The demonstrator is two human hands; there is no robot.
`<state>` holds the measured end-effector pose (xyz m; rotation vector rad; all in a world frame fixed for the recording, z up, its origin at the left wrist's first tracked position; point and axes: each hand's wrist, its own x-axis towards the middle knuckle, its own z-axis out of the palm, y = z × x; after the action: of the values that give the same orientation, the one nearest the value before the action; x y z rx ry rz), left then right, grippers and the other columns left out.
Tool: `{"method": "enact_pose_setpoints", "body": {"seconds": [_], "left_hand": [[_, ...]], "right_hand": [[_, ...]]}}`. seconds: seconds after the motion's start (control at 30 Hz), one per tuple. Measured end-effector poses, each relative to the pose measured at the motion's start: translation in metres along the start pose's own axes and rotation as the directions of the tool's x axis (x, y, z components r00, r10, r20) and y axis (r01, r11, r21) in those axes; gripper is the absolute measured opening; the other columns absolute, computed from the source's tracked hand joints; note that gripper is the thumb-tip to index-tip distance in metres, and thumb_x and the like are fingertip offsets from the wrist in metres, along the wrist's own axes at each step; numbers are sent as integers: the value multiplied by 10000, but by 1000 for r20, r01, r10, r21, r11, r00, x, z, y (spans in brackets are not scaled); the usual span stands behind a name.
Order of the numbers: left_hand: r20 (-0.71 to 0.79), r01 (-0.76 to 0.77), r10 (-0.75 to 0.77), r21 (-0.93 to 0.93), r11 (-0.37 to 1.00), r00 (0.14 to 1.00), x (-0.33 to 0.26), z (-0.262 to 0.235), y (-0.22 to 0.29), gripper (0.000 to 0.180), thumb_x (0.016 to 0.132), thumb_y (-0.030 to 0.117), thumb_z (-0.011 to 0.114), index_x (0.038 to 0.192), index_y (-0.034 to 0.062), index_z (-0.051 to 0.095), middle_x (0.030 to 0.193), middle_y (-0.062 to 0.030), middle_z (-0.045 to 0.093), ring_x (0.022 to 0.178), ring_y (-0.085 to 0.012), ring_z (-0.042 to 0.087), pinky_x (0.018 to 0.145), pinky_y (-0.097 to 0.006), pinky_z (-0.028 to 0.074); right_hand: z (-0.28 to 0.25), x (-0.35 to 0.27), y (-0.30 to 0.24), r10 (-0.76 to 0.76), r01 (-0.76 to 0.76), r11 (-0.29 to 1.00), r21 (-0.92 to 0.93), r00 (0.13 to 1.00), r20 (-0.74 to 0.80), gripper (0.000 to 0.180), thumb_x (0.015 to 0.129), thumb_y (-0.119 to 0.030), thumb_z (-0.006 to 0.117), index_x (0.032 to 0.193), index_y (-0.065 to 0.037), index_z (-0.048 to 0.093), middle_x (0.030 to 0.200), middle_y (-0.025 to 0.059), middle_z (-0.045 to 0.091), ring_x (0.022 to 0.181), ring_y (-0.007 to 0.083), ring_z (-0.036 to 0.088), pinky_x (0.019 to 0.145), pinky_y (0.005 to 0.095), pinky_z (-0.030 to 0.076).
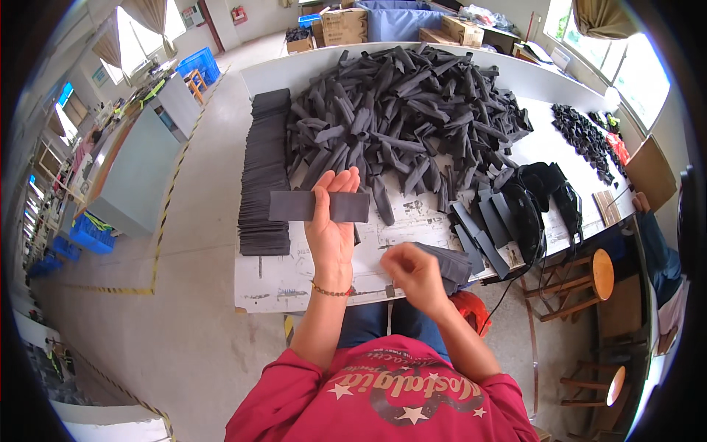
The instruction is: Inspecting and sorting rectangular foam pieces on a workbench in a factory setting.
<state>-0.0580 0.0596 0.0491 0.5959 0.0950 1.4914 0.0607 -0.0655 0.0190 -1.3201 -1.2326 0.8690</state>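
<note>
My left hand (pixel 331 239) is raised palm up over the near part of the table. Its thumb clamps a flat dark grey fabric strip (pixel 294 206) crosswise on the palm. To its right, my right hand (pixel 418 276) has its fingers curled together; what they hold, if anything, is hidden. Beside that hand lies a small bundle of dark fabric strips (pixel 451 264) at the table's front edge. A long row of tightly stacked flat strips (pixel 263 169) runs along the table's left side. Beyond my hands is a big heap of loose, curled dark strips (pixel 412 110).
The white table (pixel 324 295) has a raised board along its back. Black bags or cloth (pixel 541 199) with a cable and flat dark panels (pixel 482 228) lie at right. A pile of small black pieces (pixel 585 140) sits farther right. Wooden stools (pixel 602 274) stand beside the table.
</note>
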Motion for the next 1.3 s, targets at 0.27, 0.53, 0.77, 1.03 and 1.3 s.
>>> {"method": "enact_pose_setpoints", "body": {"seconds": [0.27,0.53,0.77,1.03,1.3], "left_hand": [[-31,11,-7,130,991,1000,-15,3,-7,322,1020,233,453,1180,-35,534,1115,-201,645,1163,-351,571,1086,-442,390],[93,-66,38,318,946,995,-27,-2,-20,318,1027,250,434,1179,-10,537,1094,-222,655,1140,-345,590,1086,-471,357],[172,146,-167,131,981,971,-27,-5,-16,377,990,290,521,1246,14,517,1173,-182,635,1171,-336,570,1073,-481,376],[-302,278,-244,75,958,921,-40,-37,-21,363,906,346,662,1125,74,566,1030,-53,636,855,-147,618,732,-315,551],[-360,392,-294,237,889,885,-37,-42,-15,120,854,133,728,889,56,644,776,-39,666,654,-133,626,626,-261,520]], "right_hand": [[13,28,-5,-62,101,981,168,973,-223,133,873,-57,687,979,1,631,752,-20,578,612,36,500,542,183,394],[23,30,-4,-259,178,950,-255,908,-330,166,854,-85,714,968,18,649,768,9,600,625,80,537,575,219,425],[5,36,-13,50,-11,902,432,996,-78,181,933,-131,622,1003,36,633,867,56,637,826,104,593,704,245,479],[-15,30,-9,-853,642,447,-623,516,-80,325,652,54,718,964,-33,697,930,71,650,801,236,619,675,316,510],[-43,16,2,-670,615,491,-617,719,183,416,637,27,702,1048,-31,678,1173,89,572,1050,285,550,879,412,462]]}}
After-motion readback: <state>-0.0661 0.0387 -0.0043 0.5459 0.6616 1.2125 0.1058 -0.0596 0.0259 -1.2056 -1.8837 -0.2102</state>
